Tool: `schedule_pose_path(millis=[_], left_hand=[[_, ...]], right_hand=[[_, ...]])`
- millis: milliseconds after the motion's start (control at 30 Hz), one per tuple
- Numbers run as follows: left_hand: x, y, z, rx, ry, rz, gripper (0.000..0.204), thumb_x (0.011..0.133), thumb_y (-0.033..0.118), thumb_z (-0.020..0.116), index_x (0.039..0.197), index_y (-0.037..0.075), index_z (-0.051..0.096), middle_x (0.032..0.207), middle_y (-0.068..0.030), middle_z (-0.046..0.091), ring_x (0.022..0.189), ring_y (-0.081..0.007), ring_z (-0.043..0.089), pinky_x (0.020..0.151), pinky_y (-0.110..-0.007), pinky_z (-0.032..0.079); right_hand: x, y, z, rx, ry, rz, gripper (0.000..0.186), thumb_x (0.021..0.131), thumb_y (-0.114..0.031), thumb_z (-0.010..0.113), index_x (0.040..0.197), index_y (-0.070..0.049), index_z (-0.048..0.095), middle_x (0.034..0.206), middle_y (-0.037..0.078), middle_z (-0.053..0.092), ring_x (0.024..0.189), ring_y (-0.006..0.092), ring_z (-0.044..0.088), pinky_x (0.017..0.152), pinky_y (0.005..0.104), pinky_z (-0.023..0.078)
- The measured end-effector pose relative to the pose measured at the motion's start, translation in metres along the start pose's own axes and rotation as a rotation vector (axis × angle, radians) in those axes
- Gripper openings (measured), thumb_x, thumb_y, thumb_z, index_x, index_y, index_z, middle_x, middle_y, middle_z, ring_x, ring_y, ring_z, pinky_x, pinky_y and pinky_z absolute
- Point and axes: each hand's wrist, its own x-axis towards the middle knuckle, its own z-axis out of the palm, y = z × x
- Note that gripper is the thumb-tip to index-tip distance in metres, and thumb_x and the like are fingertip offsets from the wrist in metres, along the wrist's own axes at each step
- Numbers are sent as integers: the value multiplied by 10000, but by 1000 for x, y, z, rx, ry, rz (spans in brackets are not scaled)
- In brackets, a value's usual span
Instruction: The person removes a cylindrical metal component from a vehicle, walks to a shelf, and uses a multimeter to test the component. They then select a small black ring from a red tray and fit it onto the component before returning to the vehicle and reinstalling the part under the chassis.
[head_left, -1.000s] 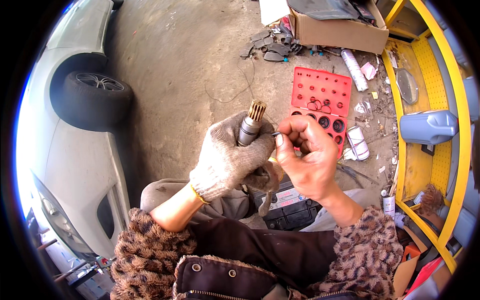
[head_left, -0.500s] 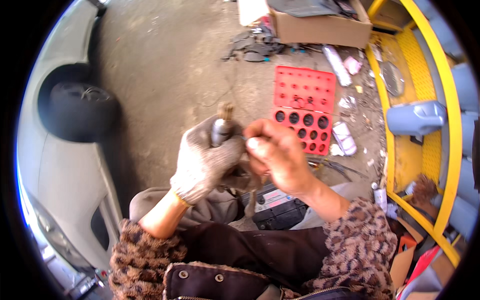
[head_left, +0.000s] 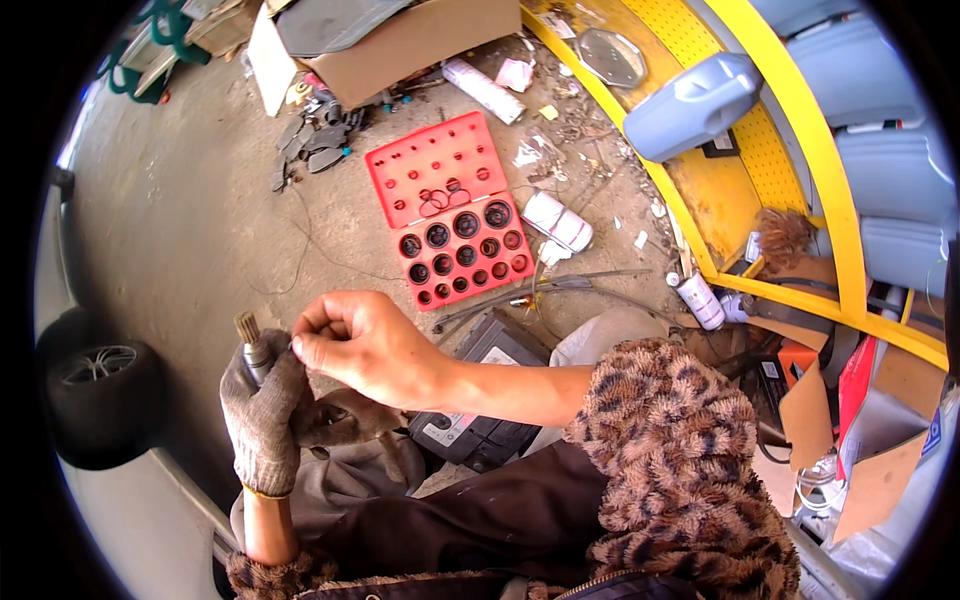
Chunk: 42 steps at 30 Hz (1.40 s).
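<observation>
My left hand [head_left: 262, 410], in a grey knit glove, is closed around a metal shaft [head_left: 256, 352] with a brownish splined end standing up out of the fist. Beside its tip, my bare right hand [head_left: 365, 345] is pinched, thumb against fingers. Whatever the pinch holds, if anything, is too small to make out. Below the two hands hangs a grey-brown bulky piece [head_left: 345, 418], partly hidden, and I cannot tell its kind. An open red case of black O-rings [head_left: 458, 262] lies on the ground ahead of my right hand, its lid folded back.
A black car battery [head_left: 475, 425] stands by my knees. Thin dark hoses [head_left: 560, 283], a white bottle [head_left: 556, 222] and scraps lie right of the case. A yellow metal rack [head_left: 690, 235] holds blue-grey jugs [head_left: 692, 108]. At far left is a car wheel [head_left: 100, 385].
The view has swung right, so the case, rack and hands appear farther left. My hands stay close together at the shaft, with the same grip and pinch.
</observation>
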Motion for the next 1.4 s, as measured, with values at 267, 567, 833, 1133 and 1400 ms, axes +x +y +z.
schedule_pose_path(millis=[267, 567, 833, 1133, 1400], left_hand=[[-3, -6, 12, 76, -52, -21, 136, 796, 147, 619, 811, 25, 562, 592, 25, 463, 482, -47, 415, 432, -207, 326], [-13, -5, 21, 251, -236, -47, 197, 755, 156, 649, 871, 6, 598, 663, 8, 530, 570, -60, 474, 510, -222, 403], [-15, -9, 26, 258, -231, 55, 183, 753, 178, 663, 787, 18, 580, 657, 5, 538, 566, -76, 454, 506, -238, 385], [-17, -17, 30, 401, -111, 136, 142, 723, 129, 651, 759, 17, 571, 657, -9, 537, 620, -105, 469, 587, -275, 432], [-26, -17, 29, 547, -178, 197, 105, 690, 58, 648, 770, 19, 593, 683, -39, 584, 629, -131, 516, 603, -290, 459]], right_hand=[[-30, 4, 1, 86, 112, 61, 129, 917, -71, 592, 989, 34, 573, 793, 16, 582, 709, 61, 538, 631, 207, 457], [-68, 6, -2, 27, 206, 74, 125, 943, -99, 570, 973, 22, 566, 759, -17, 523, 671, 34, 443, 580, 206, 384], [-72, 8, -5, -99, 258, -34, 134, 936, -110, 570, 944, 23, 564, 720, 9, 511, 668, 71, 445, 598, 255, 401], [-80, 2, -3, -213, 239, -9, 177, 930, -147, 556, 925, 27, 527, 698, 97, 523, 651, 159, 498, 612, 319, 419], [-98, 17, 18, -227, 322, -110, 154, 893, -90, 564, 934, 17, 461, 662, 119, 517, 584, 213, 512, 559, 347, 411]])
